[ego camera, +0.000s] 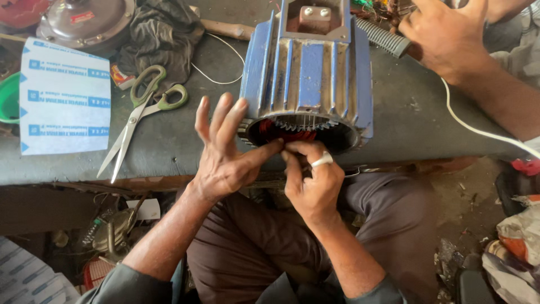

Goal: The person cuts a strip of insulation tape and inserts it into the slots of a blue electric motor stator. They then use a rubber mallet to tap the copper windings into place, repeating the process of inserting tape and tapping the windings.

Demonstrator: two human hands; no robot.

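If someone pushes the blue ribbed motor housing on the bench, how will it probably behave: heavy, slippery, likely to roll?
The blue motor housing looks like thick cast metal with windings inside, so it is probably heavy and stiff. Its round body lies on its side near the edge of the bench, so a sideways push might roll it. The left hand and right hand, at its open end, may steady it.

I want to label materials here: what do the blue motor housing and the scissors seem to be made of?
The blue motor housing looks like cast metal under glossy blue paint: its ribs are thick, rigid and reflect light. The scissors seem to have bare steel blades, grey and shiny, with green handles that are probably plastic, judging by their smooth, matte look.
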